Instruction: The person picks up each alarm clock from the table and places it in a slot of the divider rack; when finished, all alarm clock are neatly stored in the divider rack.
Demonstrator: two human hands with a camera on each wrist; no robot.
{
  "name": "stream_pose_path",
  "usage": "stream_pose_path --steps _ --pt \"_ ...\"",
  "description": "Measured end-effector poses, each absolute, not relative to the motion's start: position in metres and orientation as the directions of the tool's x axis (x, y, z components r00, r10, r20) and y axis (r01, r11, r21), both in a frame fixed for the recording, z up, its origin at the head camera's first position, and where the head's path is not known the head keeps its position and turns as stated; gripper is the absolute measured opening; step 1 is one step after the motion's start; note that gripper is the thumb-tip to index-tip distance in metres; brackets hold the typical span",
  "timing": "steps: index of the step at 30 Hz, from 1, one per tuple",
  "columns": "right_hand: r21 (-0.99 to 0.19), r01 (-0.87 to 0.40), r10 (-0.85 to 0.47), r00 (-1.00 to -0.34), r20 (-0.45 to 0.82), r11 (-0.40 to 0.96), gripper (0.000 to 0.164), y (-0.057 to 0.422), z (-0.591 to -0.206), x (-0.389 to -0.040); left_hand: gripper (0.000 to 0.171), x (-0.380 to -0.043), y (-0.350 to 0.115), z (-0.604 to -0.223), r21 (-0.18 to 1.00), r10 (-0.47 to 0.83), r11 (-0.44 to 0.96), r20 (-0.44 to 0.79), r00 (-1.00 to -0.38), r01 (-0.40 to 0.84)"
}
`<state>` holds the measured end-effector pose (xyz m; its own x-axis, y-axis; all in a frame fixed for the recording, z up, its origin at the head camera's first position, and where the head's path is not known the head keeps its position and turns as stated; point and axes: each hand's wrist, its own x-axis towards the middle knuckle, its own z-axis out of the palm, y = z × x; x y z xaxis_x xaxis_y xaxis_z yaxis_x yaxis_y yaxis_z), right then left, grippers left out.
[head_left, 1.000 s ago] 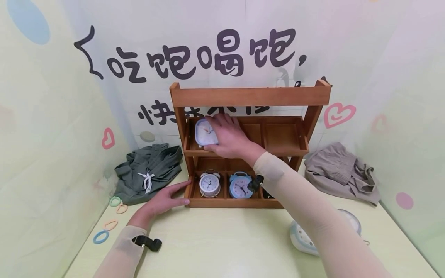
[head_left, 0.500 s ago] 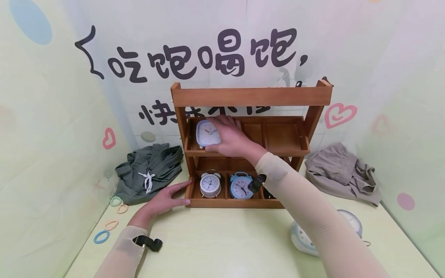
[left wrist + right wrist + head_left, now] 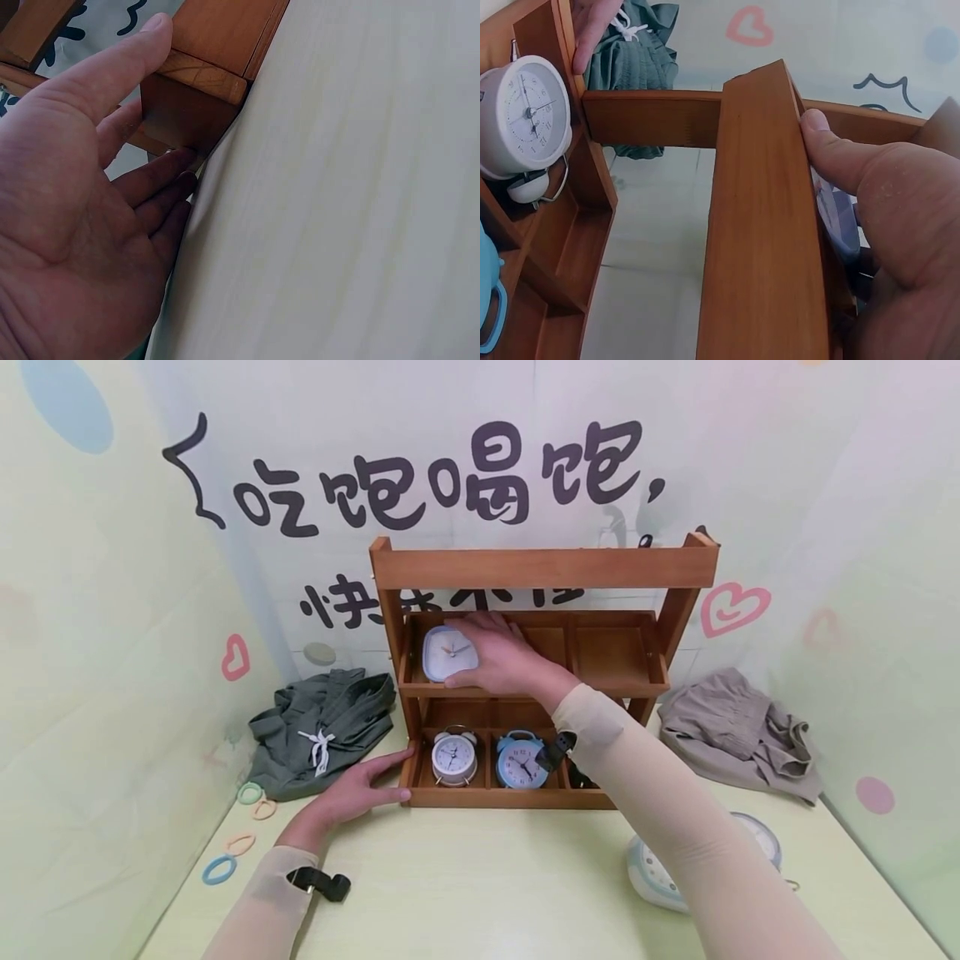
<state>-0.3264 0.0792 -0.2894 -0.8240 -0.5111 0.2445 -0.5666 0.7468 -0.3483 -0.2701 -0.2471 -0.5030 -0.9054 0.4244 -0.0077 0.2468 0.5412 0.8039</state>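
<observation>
Clock (image 3: pixel 448 653) with the pale blue rim sits slightly lower than a second ago, behind the front ledge (image 3: pixel 528 691) of the wooden rack's (image 3: pixel 543 568) upper tier — its foot no longer made out. Judgement: nearly seated in the left compartment (image 3: pixel 414 639). Right hand (image 3: pixel 504 662) grips the clock's right side, fingers (image 3: pixel 474 628) partly spread at its upper edge, thumb at its lower edge near the ledge. Left hand (image 3: pixel 352 792) — fingers extended, grasping nothing — touches the rack's lower left end.
</observation>
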Motion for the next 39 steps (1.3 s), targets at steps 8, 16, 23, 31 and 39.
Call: stream_pose_path --steps 8,16,23,31,39 --pt "-0.275 -0.632 -0.562 -0.773 0.294 0.725 0.099 0.087 -0.294 -0.324 0.084 -0.27 -0.247 -0.501 0.799 0.419 0.548 -0.006 -0.908 0.248" --pt "-0.238 -0.648 -0.552 -0.75 0.364 0.724 0.098 0.117 -0.3 -0.302 0.083 -0.269 -0.248 -0.502 0.809 0.418 0.535 -0.004 -0.909 0.243" --pt "-0.207 -0.686 -0.554 -0.7 0.45 0.698 0.096 0.167 -0.314 -0.266 0.083 -0.27 -0.248 -0.503 0.816 0.424 0.525 -0.006 -0.906 0.24" --pt "-0.133 -0.755 -0.596 -0.6 0.534 0.642 0.098 0.224 -0.344 -0.211 0.083 -0.273 -0.25 -0.503 0.819 0.422 0.522 -0.004 -0.907 0.239" --pt "-0.152 -0.73 -0.567 -0.629 0.532 0.666 0.094 0.268 -0.371 -0.173 0.083 -0.272 -0.25 -0.504 0.826 0.426 0.515 -0.015 -0.904 0.229"
